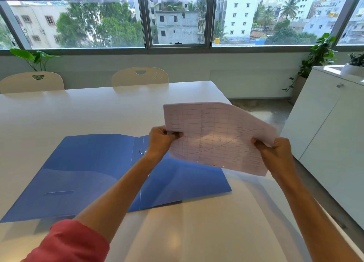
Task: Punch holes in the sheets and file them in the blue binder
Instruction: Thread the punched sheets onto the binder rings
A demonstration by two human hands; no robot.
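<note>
Sheets [216,137]: you hold them up in the air, tilted, above the right half of the binder — two punched holes show along the near edge.
Left hand [160,139]: your fingers pinch the sheets' left edge.
Right hand [275,151]: it grips the right edge.
Blue binder [88,173]: open flat on the white table [78,112], left of centre, its ring [143,151] just beside your left wrist.

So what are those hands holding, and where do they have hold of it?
Both grip the sheets, raised above the table: the left hand at the left edge, the right hand at the right edge.
</note>
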